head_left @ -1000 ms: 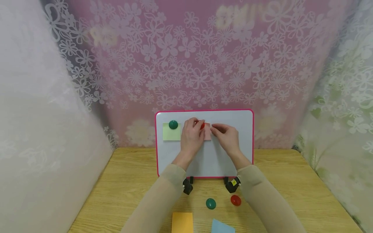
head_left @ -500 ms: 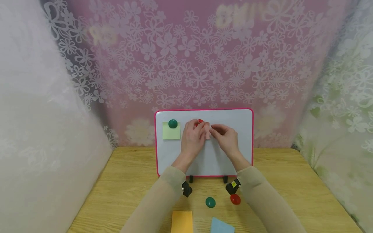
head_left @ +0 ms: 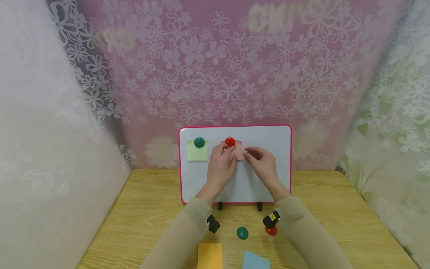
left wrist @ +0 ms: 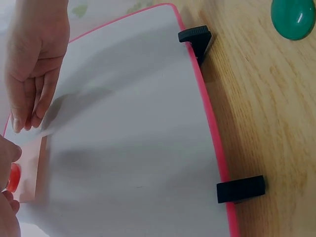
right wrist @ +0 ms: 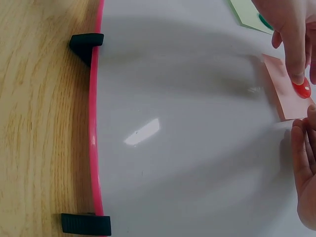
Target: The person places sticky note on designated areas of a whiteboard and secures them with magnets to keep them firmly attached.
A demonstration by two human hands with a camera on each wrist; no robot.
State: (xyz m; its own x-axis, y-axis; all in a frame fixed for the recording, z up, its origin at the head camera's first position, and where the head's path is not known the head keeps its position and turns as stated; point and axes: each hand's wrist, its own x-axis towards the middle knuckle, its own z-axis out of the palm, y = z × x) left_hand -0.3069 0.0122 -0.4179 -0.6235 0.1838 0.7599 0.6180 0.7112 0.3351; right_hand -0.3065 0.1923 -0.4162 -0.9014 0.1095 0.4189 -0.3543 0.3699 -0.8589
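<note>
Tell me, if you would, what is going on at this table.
Two notes are up on a whiteboard, and a person's left hand has its thumb and fingers at the red magnet on the pink note, though whether it grips the magnet is unclear. The right hand is by that note's right edge. The green note is to the left, under a green magnet. On the table lie a second green magnet, a second red magnet, orange paper and blue paper.
</note>
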